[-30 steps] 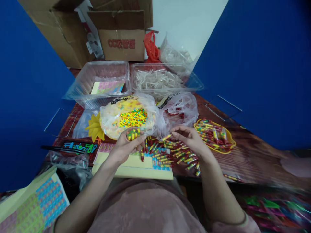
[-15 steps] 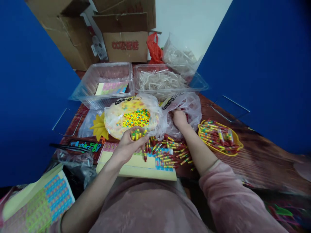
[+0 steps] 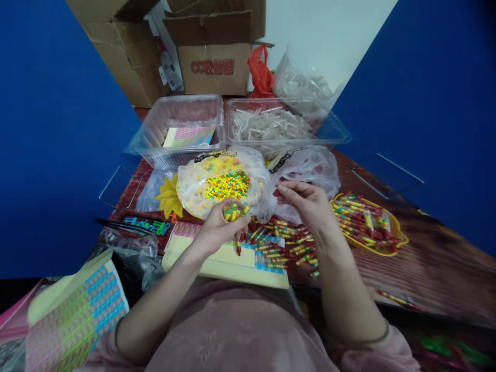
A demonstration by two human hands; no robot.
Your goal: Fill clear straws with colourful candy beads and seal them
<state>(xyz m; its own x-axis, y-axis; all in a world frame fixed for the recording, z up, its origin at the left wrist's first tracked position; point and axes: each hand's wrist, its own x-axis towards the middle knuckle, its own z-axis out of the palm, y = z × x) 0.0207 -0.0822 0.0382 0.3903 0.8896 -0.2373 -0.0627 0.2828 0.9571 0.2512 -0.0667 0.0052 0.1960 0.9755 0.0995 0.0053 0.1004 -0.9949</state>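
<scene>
– where was the left hand (image 3: 222, 227), and what did it hold?
– we saw it near the middle, its fingers curled snugly around a bunch of tubes (image 3: 235, 212) with yellow and green ends facing up.
– and the right hand (image 3: 308, 204)?
– we found it a little to the right, thumb and fingers pinched together on a small red piece (image 3: 276, 192). we could not tell its exact shape. the hand was in front of a crumpled plastic bag (image 3: 320, 168).
– what was around them?
– just beyond the left hand we saw a white bag (image 3: 189, 181), open over coloured beads (image 3: 228, 185). between the hands and nearer to us, loose tubes (image 3: 302, 245) with red tips lay scattered, some on a pale sheet (image 3: 228, 268). on the right, a yellow tray (image 3: 402, 242) held more of them.
– and farther off?
– we had two clear tubs side by side: the left tub (image 3: 149, 142) held a printed sheet (image 3: 189, 136), the right tub (image 3: 329, 137) many clear straws (image 3: 271, 124). behind them, on the far side, was a cardboard box (image 3: 219, 77).
</scene>
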